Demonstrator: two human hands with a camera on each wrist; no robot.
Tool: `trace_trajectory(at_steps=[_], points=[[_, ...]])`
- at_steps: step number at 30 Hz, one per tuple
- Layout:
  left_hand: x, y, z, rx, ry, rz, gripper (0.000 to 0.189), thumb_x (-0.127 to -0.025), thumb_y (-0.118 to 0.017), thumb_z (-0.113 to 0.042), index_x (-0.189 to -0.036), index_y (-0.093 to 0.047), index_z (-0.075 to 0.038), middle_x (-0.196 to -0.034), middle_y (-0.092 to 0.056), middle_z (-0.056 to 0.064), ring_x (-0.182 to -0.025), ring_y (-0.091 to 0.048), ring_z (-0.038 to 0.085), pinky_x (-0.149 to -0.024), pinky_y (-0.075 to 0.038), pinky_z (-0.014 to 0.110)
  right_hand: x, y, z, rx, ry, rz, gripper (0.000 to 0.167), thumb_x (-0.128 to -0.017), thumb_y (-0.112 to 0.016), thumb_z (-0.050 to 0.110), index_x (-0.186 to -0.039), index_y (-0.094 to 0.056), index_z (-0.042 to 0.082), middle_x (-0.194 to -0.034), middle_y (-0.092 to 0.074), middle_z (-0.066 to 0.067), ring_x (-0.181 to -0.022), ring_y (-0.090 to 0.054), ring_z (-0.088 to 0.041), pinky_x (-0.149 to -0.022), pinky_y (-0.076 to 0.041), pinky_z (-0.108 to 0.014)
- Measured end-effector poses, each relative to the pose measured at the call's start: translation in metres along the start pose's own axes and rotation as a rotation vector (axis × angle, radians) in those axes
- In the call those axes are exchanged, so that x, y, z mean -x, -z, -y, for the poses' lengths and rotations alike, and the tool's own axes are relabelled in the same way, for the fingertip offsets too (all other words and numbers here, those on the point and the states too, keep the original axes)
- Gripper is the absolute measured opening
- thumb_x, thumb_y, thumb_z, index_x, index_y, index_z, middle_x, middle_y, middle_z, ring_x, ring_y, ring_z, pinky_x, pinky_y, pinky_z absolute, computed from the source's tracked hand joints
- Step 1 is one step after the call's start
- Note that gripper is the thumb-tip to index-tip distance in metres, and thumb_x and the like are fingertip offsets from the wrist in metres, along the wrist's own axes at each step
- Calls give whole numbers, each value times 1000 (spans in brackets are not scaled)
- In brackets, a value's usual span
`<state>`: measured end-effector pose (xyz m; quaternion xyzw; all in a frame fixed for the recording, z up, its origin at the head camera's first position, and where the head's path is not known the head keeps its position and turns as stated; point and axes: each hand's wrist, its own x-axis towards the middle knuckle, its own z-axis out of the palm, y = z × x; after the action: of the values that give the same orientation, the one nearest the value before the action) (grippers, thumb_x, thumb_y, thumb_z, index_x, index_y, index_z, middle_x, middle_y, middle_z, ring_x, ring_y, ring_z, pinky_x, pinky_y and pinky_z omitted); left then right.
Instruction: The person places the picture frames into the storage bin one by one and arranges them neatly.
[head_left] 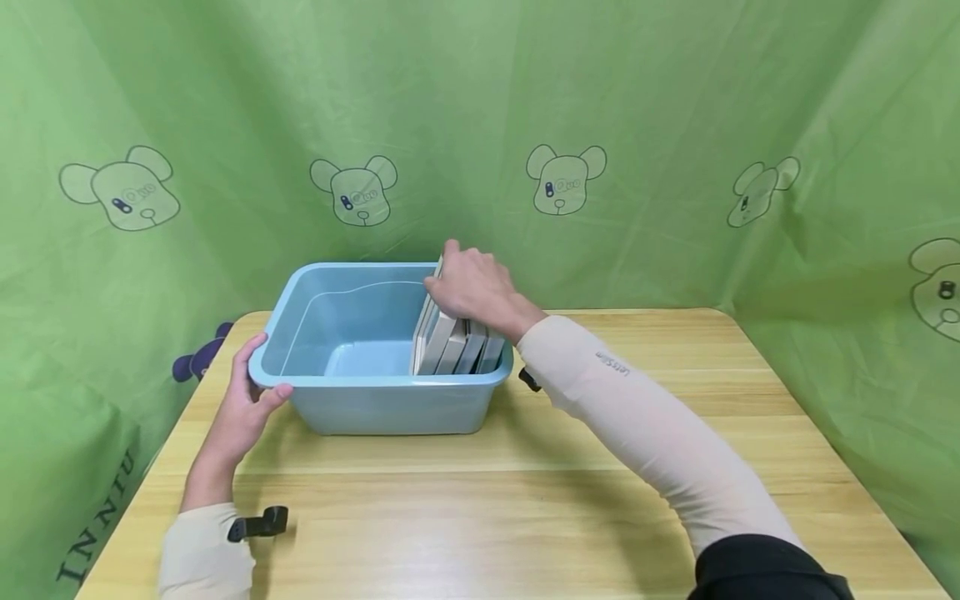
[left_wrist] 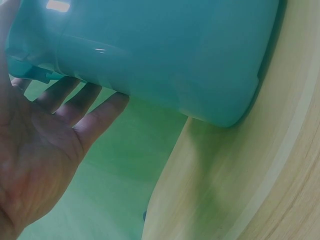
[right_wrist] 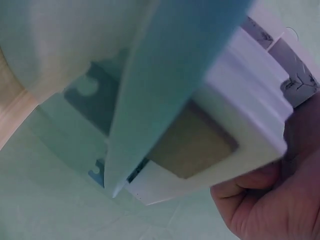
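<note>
A light blue plastic basin (head_left: 397,404) stands at the back of the table. My left hand (head_left: 247,400) grips its front left corner, thumb near the front rim and fingers along the outer left side; in the left wrist view those fingers lie under the rim. Several white books (head_left: 450,350) lean in a row at the basin's right end. My right hand (head_left: 476,287) reaches over the right rim and holds a book from above at the row's left side. In the right wrist view a white book with a brown patch (right_wrist: 192,142) shows behind the rim, close to my fingers.
The wooden table (head_left: 480,508) runs in front of the basin and to its right. A green curtain (head_left: 465,83) with mouse-head drawings hangs right behind and along both sides. A dark purple shape (head_left: 201,360) on the curtain shows beside the table's left edge.
</note>
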<state>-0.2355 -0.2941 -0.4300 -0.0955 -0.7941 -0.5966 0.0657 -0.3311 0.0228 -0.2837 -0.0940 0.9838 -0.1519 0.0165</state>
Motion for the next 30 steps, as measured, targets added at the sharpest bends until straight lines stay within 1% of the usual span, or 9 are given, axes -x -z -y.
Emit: trace_trajectory(at_steps=[3, 7, 11, 13, 19, 23, 25, 27, 30], points=[[0, 0, -1, 0, -1, 0, 79, -94, -57, -7, -154, -9, -28, -156, -19, 22, -137, -27, 40, -95, -34, 2, 1, -2, 1, 5, 0, 18, 55, -95, -47, 41, -135, -39, 5, -79, -58, -4, -59, -61, -19, -50, -51, -32], [-1, -1, -3, -3, 0, 0, 79, -94, -58, -9, -154, -9, -28, -156, -19, 21, -138, -26, 41, -97, -34, 4, 1, -6, 3, 35, 9, 2, 56, -95, -47, 42, -136, -39, 4, -76, -58, -3, -56, -61, -18, -54, -50, -33], [-1, -1, -3, -11, 7, 6, 79, -95, -57, -8, -154, -8, -29, -157, -19, 20, -139, -25, 40, -107, -31, 14, 0, -10, 3, 100, 12, -13, 60, -94, -47, 42, -139, -38, 4, -76, -59, -3, -63, -60, -20, -57, -49, -34], [0, 0, -2, -11, 9, 7, 80, -95, -57, -8, -154, -8, -29, -157, -19, 20, -139, -25, 40, -108, -31, 17, 0, -12, 4, 135, 15, -14, 61, -93, -46, 43, -140, -38, 4, -79, -59, -4, -69, -60, -20, -59, -49, -34], [0, 0, 1, -1, -7, 0, 80, -94, -57, -7, -154, -9, -28, -156, -20, 21, -138, -28, 34, -100, -32, 6, -2, -17, 7, 211, 37, -28, 61, -93, -46, 45, -137, -42, 3, -88, -60, -8, -77, -59, -23, -62, -51, -37], [1, 0, 2, -2, -13, -3, 80, -94, -58, -6, -154, -10, -27, -156, -20, 22, -138, -29, 31, -98, -32, 4, -2, -21, 8, 242, 47, -23, 62, -94, -46, 44, -140, -41, 2, -89, -61, -8, -81, -61, -25, -66, -53, -40], [1, 0, 2, -4, -14, -2, 80, -94, -58, -7, -154, -9, -27, -155, -21, 22, -137, -30, 30, -98, -32, 4, -1, -22, 8, 250, 48, -20, 62, -94, -45, 44, -139, -42, 3, -88, -60, -7, -82, -60, -25, -67, -53, -41], [1, 0, 1, -10, -15, 0, 80, -94, -58, -7, -154, -9, -28, -155, -21, 22, -137, -30, 32, -97, -33, 4, -1, -24, 9, 252, 48, -22, 59, -93, -46, 42, -137, -43, 3, -83, -59, -6, -78, -59, -24, -64, -53, -41], [1, 0, 0, -11, -12, 2, 80, -94, -57, -6, -154, -9, -28, -155, -22, 22, -136, -31, 31, -96, -33, 4, -1, -25, 10, 257, 49, -31, 52, -93, -47, 41, -129, -48, 3, -77, -57, -5, -72, -58, -22, -57, -50, -39]])
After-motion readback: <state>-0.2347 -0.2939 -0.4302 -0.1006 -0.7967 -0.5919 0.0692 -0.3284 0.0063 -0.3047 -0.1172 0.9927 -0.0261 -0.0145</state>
